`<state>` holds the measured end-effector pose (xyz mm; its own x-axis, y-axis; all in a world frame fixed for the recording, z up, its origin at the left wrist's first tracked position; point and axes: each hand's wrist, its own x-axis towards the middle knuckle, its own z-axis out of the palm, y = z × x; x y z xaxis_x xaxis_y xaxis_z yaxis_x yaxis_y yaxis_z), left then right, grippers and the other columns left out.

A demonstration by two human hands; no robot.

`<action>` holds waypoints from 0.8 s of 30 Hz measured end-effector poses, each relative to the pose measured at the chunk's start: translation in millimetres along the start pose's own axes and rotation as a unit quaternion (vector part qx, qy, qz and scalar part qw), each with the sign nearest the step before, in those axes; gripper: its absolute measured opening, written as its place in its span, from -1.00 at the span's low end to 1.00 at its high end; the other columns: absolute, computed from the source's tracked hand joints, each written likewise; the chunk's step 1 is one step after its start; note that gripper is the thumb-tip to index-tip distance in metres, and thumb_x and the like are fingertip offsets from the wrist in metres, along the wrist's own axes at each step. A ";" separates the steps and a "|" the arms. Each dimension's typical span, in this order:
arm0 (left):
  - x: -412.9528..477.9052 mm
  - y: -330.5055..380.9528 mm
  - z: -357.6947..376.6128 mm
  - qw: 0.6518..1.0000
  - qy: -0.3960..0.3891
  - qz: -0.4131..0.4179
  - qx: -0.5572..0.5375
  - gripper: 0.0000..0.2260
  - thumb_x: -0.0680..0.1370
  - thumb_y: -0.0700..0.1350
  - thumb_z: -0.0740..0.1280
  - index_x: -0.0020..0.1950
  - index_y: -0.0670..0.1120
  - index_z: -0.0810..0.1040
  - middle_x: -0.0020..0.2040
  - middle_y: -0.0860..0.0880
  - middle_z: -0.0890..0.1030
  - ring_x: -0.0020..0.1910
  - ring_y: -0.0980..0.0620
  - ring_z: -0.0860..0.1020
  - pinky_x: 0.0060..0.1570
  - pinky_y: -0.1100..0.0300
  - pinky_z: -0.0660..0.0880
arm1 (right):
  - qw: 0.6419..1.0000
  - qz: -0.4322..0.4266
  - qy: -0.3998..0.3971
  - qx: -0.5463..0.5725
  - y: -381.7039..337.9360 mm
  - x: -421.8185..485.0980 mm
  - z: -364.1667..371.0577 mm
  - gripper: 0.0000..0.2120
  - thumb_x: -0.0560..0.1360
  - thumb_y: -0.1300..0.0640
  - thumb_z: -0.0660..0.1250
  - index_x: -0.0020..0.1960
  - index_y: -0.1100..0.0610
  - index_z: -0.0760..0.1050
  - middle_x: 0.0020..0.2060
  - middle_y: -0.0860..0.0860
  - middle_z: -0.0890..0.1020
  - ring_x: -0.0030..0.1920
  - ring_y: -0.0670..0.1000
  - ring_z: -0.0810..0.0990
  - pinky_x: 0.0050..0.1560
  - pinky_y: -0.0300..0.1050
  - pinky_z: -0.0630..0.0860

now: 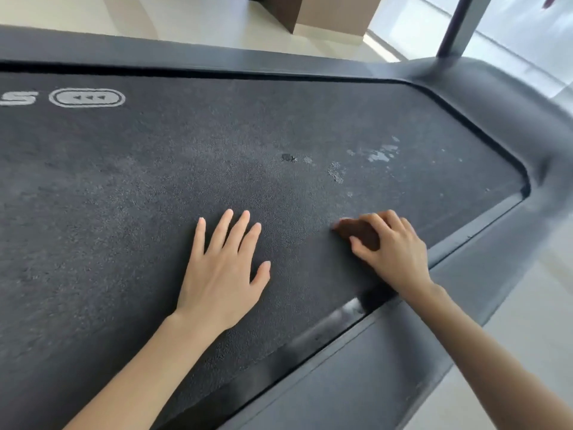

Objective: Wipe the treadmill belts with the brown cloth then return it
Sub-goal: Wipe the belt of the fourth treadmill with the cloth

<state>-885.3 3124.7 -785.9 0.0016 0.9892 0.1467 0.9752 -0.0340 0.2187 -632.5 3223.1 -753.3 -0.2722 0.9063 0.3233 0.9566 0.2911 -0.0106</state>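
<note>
The dark textured treadmill belt (155, 187) fills most of the view. My left hand (223, 268) rests flat on it with fingers straight and spread. To its right my right hand (390, 252) grips a bunched brown cloth (356, 231) and presses it onto the belt near the belt's near edge. Most of the cloth is hidden under my fingers. Pale wet-looking smears (378, 153) and a small dark spot (289, 157) lie on the belt beyond the cloth.
A grey side rail (356, 377) runs along the belt's near side, another rail (217, 60) along the far side. The motor cover (511, 113) curves round the right end, with an upright post (455, 26). A brown box (285, 10) stands on the pale floor beyond.
</note>
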 end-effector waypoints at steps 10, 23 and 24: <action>-0.4 -2.4 1.3 1.000 0.000 0.001 -0.003 -0.42 0.52 0.16 0.00 0.48 -0.09 0.25 0.50 -0.09 0.22 0.50 -0.11 0.10 0.44 -0.20 -0.02 | 0.980 0.185 -0.026 -0.070 -15.0 27.3 5.0 -0.61 0.49 -0.14 0.24 0.19 0.08 0.44 0.07 0.17 0.51 0.04 0.26 0.49 -0.08 0.02 0.43; -1.9 -7.7 -2.3 1.000 -0.002 0.025 -0.016 -0.44 0.55 0.14 0.08 0.48 -0.12 0.24 0.50 -0.12 0.22 0.50 -0.14 0.11 0.43 -0.20 -0.01 | 0.994 0.100 -0.042 0.015 -39.6 -5.2 -10.0 -0.68 0.45 -0.16 0.32 0.15 -0.07 0.50 0.01 -0.02 0.53 0.07 0.11 0.52 -0.08 -0.03 0.48; -1.8 -7.7 -2.0 1.000 -0.006 0.023 -0.009 -0.43 0.56 0.15 0.03 0.50 -0.11 0.21 0.51 -0.11 0.19 0.51 -0.13 0.08 0.43 -0.20 -0.03 | 0.989 0.139 -0.054 -0.012 -26.5 6.7 -8.4 -0.67 0.46 -0.16 0.30 0.16 -0.04 0.48 0.04 0.02 0.53 0.09 0.15 0.51 -0.07 -0.01 0.47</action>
<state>-893.3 3122.8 -785.8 0.0488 0.9880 0.1464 0.9697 -0.0820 0.2302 -658.8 3218.8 -742.9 -0.0065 0.9780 0.2086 0.9979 0.0200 -0.0624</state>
